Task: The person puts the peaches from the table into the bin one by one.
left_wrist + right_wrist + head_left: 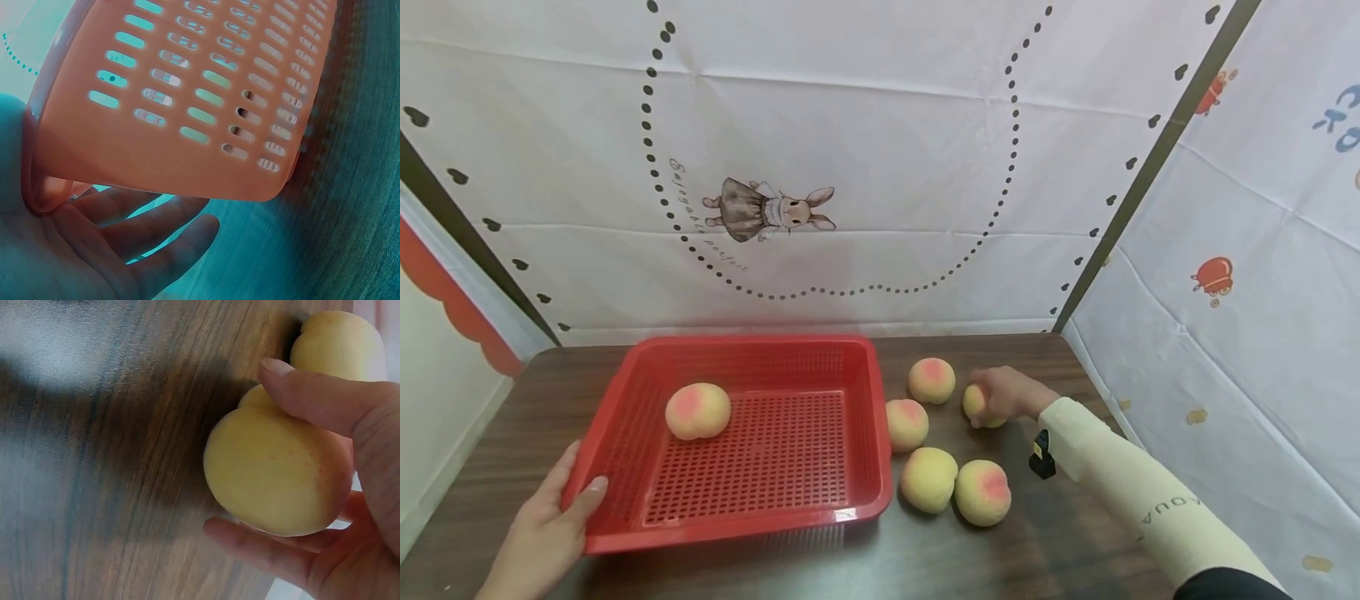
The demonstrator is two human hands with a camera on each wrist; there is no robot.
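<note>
A red plastic basket [745, 517] with slotted walls stands on the table, tilted slightly in the head view. My left hand [546, 525] grips its near left corner, thumb over the rim and fingers outside; the left wrist view shows those fingers [169, 228] beneath the basket wall [156, 162]. One peach [697, 411] lies inside the basket at the left. Right of the basket, my right hand [1009, 392] holds a yellow-pink peach [275, 475] between thumb and fingers, at or just above the tabletop. Part of that peach is hidden by the hand.
Between basket and right hand lie more peaches: one at the back [932, 381], one against the basket's right wall [907, 425], and two side by side in front, a yellow one [928, 480] and a pinker one [982, 492]. A printed white cloth [865, 167] hangs behind the table.
</note>
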